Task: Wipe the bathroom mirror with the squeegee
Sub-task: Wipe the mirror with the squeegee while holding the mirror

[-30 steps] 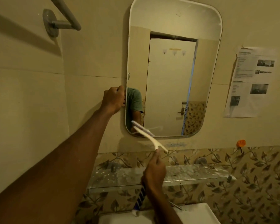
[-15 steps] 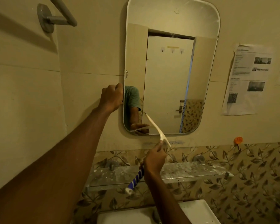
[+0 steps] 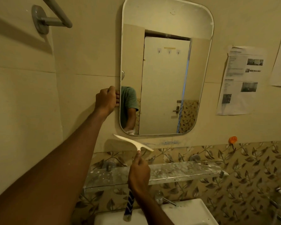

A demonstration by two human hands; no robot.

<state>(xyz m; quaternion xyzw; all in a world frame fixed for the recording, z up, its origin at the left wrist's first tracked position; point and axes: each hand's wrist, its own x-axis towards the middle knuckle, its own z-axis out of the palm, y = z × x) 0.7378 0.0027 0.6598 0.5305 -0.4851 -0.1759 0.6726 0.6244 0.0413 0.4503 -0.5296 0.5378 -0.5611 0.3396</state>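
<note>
A tall mirror with rounded corners hangs on the beige wall. My left hand grips its left edge at about mid height. My right hand is closed around the squeegee, whose white blade sits against the wall just below the mirror's lower left corner, tilted down to the right. The blue striped handle sticks out below my fist. The mirror reflects a white door and part of a person in a green shirt.
A speckled glass shelf runs below the mirror, above a white basin with a tap. A grey towel rail is at upper left. Printed paper sheets and an orange hook are on the right wall.
The squeegee blade has slid down off the mirror's lower left part onto the wall beneath it. My left hand has stayed on the mirror's edge.
</note>
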